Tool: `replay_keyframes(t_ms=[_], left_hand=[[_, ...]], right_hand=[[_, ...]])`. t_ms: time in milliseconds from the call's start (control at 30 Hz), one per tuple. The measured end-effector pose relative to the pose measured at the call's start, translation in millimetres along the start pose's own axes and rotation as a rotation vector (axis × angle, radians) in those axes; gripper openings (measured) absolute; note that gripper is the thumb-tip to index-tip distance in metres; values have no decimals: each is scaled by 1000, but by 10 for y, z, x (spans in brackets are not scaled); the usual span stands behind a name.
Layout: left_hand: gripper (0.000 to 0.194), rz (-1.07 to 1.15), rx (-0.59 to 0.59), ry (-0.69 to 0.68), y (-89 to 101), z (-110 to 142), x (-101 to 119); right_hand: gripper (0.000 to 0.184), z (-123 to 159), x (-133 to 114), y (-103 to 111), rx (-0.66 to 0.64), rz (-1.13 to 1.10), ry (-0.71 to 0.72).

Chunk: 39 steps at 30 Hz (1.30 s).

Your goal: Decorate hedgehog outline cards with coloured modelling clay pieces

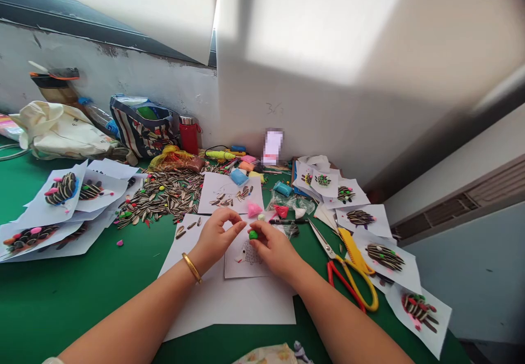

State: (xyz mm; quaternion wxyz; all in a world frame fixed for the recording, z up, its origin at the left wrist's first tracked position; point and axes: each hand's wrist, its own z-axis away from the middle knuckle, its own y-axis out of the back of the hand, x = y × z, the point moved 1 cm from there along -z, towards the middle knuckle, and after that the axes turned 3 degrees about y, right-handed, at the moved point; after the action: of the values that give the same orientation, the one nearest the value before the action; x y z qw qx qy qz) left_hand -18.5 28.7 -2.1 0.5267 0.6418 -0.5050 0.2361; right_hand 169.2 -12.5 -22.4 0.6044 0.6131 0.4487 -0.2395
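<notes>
Between the thumb and fingers of my right hand is a small lump of green modelling clay. My left hand is beside it, thumb and forefinger pinched together; whatever is between those fingertips is too small to make out. Below both hands lies a card with a hedgehog drawing, partly covered by my right hand. It rests on larger white sheets. A few sunflower seeds lie on the paper to the left. Just beyond my fingers are pink clay and red clay.
A heap of sunflower seeds spreads at back left. Seed-covered hedgehog cards lie in a left stack and along the right edge. Scissors and a yellow cutter lie right of my hand. A red bottle stands behind.
</notes>
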Motion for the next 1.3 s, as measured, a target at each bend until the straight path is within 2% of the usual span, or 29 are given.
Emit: replay_keyframes(t_ms=[467, 667, 1000, 1300], left_hand=[[21, -54, 6, -64, 0, 13, -55], [26, -97, 9, -92, 7, 15, -13], [8, -126, 32, -176, -15, 2, 8], [8, -148, 20, -202, -16, 19, 6]], right_hand=[[35, 6, -27, 16, 9, 8, 3], [36, 8, -10, 7, 13, 9, 12], [35, 7, -10, 0, 18, 18, 19], [34, 5, -25, 2, 7, 26, 15]])
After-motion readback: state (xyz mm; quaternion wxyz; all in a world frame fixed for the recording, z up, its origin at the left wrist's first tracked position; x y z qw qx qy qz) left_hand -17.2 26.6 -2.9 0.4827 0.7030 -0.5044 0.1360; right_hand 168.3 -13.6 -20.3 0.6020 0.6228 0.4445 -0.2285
